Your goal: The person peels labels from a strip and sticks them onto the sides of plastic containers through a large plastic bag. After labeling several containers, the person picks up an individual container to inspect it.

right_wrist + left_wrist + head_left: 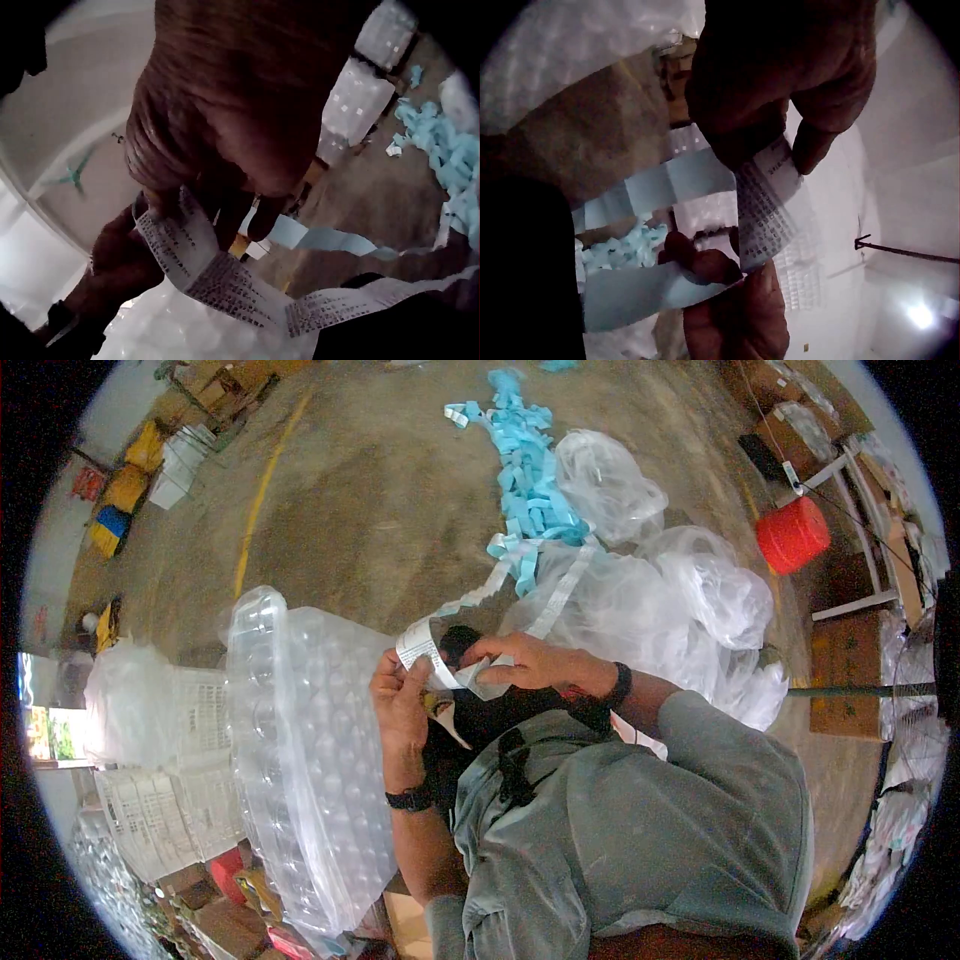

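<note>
A long folded strip of printed paper labels (pixel 415 643) with a pale blue back loops between both hands. My left hand (pixel 398 698) pinches one part of it between thumb and fingers. Close beside it, my right hand (pixel 550 663) holds another part of the strip with bent fingers. In the left wrist view, rows of small print show on the label section (pixel 763 210) between the hands. The right wrist view shows several creased label panels (pixel 232 289) hanging below the right hand (pixel 225 127). Both tails run forward to a heap of blue strip (pixel 530 480) on the floor.
Clear plastic bags (pixel 690 590) lie crumpled on the floor at front right. A stack of bubbled clear plastic (pixel 320 760) stands beside the left arm. A red bucket (pixel 793 535) is near a metal rack on the right; cartons (pixel 845 680) stand below it.
</note>
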### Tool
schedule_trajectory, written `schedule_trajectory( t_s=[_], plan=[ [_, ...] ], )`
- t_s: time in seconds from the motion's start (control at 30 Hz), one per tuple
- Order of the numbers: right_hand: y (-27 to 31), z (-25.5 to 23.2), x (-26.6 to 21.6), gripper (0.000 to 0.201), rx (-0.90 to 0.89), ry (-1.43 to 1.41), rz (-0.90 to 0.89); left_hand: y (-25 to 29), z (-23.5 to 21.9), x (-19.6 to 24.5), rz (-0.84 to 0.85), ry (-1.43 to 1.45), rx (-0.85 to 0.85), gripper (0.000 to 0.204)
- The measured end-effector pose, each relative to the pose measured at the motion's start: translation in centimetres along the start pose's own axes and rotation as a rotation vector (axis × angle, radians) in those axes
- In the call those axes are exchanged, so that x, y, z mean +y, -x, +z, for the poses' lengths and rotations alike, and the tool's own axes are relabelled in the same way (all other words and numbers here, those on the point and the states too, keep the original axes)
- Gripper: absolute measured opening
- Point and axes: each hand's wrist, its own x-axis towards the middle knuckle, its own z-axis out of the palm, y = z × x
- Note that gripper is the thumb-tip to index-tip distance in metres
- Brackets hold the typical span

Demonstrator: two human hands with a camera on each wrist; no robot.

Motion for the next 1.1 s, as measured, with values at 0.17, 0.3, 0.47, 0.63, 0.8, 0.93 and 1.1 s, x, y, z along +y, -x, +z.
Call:
schedule_trajectory(
  t_s=[0.17,0.3,0.47,0.63,0.8,0.93,1.1],
  plan=[
    [-0.3,0.0,-1.5,0.039,0.02,-0.214,0.124,0.3,-0.7,-0.1,0.099,0.061,0.089,0.014],
    [-0.9,-0.8,-1.8,0.047,0.008,-0.379,0.206,0.4,-1.3,0.4,0.165,0.012,0.114,0.013],
    [-0.3,1.3,-1.3,0.075,-0.094,-0.176,0.233,0.8,-1.2,0.8,0.195,-0.097,0.188,0.011],
    [0.7,4.5,-0.6,0.09,0.248,0.311,-0.067,1.6,-0.1,2.0,0.181,-0.366,0.222,0.011],
    [-0.1,6.4,-0.6,0.087,0.42,0.41,-0.185,1.5,0.1,1.6,0.323,-0.52,0.235,0.015],
    [-0.7,7.3,0.5,0.074,0.351,0.424,-0.191,1.7,0.8,2.0,0.224,-0.622,0.285,0.017],
    [-1.3,6.5,1.6,0.046,0.352,0.473,-0.172,1.7,-0.3,1.5,0.292,-0.713,0.24,0.018]
  ],
)
